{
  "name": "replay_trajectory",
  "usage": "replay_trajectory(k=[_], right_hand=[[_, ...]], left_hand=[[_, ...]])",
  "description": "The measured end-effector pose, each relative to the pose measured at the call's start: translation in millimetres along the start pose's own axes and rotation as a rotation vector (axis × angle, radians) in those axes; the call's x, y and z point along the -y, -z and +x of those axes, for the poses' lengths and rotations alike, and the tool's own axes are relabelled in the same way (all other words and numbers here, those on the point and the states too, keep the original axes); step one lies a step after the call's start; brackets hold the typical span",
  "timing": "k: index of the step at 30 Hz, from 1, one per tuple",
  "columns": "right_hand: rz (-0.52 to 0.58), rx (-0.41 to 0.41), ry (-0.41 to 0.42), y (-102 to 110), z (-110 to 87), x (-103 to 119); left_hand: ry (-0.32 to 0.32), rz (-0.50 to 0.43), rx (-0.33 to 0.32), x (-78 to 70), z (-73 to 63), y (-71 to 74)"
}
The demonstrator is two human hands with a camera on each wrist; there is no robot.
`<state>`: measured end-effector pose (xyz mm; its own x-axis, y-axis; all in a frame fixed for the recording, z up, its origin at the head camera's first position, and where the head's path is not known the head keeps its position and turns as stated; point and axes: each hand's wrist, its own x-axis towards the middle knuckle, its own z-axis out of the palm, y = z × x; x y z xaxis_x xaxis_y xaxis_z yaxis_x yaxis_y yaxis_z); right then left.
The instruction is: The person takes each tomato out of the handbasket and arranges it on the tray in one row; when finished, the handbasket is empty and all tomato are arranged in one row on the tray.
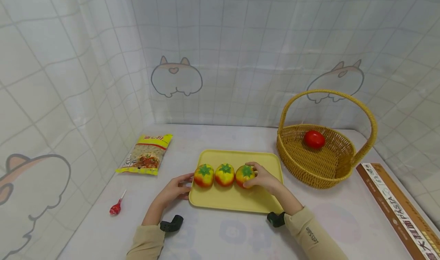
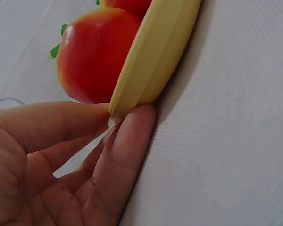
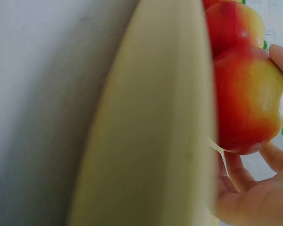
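On the yellow tray [image 1: 237, 204], three fruits [image 1: 204, 176] stand in a row, leaves up. Right hand [image 1: 264, 177] curled round the right fruit [image 1: 244, 177]; left hand [image 1: 174, 190] pinching the tray's left edge. Sound method, I'd judge: hold that edge steady, use a light fingertip grip, avoid nudging the middle fruit [image 1: 225, 176]. Surface: white table [image 1: 247, 139], faint pastel print. Room: white grid-patterned curtain [image 1: 240, 38] at back and sides, cartoon animals [image 1: 177, 77] on it.

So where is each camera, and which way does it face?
Head: on the head, facing forward and down at the yellow tray; left hand, right hand and sleeves show.
Left wrist: on that wrist, facing the tray's edge; that hand shows, pinching it.
Right wrist: on that wrist, facing the tray's side and fruits; part of that hand shows.
Both wrist views share tray and fruits.
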<state>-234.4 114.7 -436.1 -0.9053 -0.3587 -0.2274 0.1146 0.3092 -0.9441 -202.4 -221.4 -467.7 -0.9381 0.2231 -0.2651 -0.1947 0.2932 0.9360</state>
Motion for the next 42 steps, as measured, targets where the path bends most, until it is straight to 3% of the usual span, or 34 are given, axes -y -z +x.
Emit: replay_trajectory(k=[11, 24, 33, 42], right_hand=[[-0.014, -0.010, 0.026, 7.0, -3.7, 6.2], [0.005, -0.028, 0.069, 52.7, -18.6, 32.2], [0.032, -0.076, 0.066, 68.2, -24.8, 38.4], [-0.039, -0.124, 0.092, 85.6, -26.9, 41.6]], left_hand=[[-0.003, 0.004, 0.010, 2.5, -0.7, -0.7], [0.021, 0.024, -0.006, -0.7, 0.6, 0.5], [0.002, 0.022, -0.008, -1.0, 0.0, 0.8], [0.010, 0.027, -0.019, -1.6, -0.6, 0.0]])
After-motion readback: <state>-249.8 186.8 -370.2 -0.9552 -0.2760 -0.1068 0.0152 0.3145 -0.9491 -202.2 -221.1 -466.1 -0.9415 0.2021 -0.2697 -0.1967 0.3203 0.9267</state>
